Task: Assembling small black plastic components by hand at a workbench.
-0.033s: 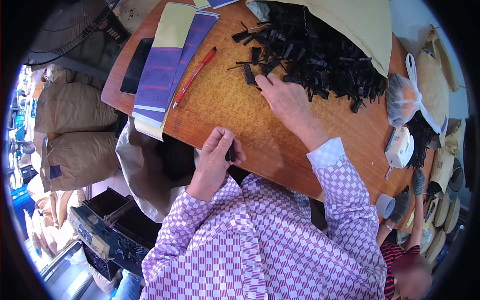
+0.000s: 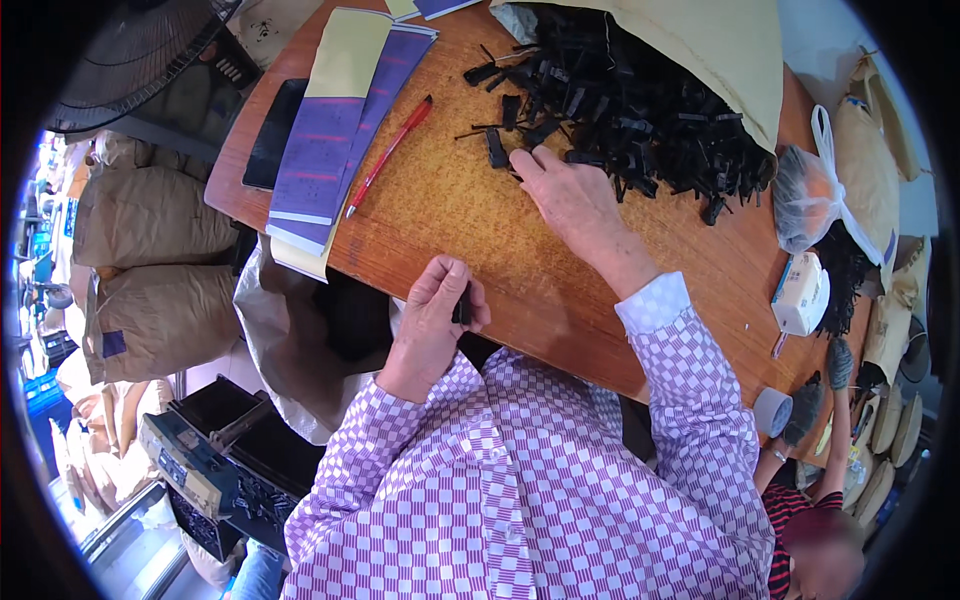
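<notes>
A heap of small black plastic parts (image 2: 640, 120) with thin stems spills from the mouth of a tan paper sack (image 2: 705, 45) onto the wooden table (image 2: 450, 200). At the heap's near left edge, my right hand (image 2: 575, 200) reaches down with its fingers bent and drawn together; their tips touch the edge of the pile, and what they grip is hidden. Just beside them lies a loose black part (image 2: 497, 148). Close to my body, over the table's front edge, my left hand (image 2: 435, 315) is closed around a small black part (image 2: 462, 305), which shows partly between thumb and fingers.
Left on the table are a red pen (image 2: 390, 155), purple-and-yellow printed sheets (image 2: 325, 150) and a dark flat object (image 2: 275, 135). Rightward sit a tied plastic bag (image 2: 803, 200), a white box (image 2: 800, 295) and a tape roll (image 2: 771, 411). Another person (image 2: 815, 540) works at lower right.
</notes>
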The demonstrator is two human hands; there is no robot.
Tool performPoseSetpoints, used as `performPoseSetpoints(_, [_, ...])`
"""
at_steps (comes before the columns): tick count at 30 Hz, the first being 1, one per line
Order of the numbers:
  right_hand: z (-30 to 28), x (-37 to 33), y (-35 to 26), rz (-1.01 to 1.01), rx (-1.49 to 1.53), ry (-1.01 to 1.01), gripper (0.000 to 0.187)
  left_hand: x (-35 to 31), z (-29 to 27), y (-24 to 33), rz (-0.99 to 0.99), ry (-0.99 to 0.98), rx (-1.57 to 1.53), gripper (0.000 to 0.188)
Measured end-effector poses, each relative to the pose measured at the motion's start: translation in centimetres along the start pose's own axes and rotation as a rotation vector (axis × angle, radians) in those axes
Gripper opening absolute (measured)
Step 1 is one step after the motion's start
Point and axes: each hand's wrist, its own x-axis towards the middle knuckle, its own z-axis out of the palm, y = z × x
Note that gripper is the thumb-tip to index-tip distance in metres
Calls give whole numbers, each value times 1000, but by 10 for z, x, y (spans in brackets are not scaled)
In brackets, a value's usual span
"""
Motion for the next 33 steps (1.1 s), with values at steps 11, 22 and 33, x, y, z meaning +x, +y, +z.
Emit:
performPoseSetpoints(11, [-2,-43,9,289,1331,123,19,15,26,-1,291,-39,495,22])
performPoseSetpoints(22, [-23,-86,-10,517,1793,-102,19,13,64,20,371,-241,1179,82])
performPoseSetpoints(33, [-9,-92,-33,326,1682,-110,20,17,39,4,374,-312,718,40])
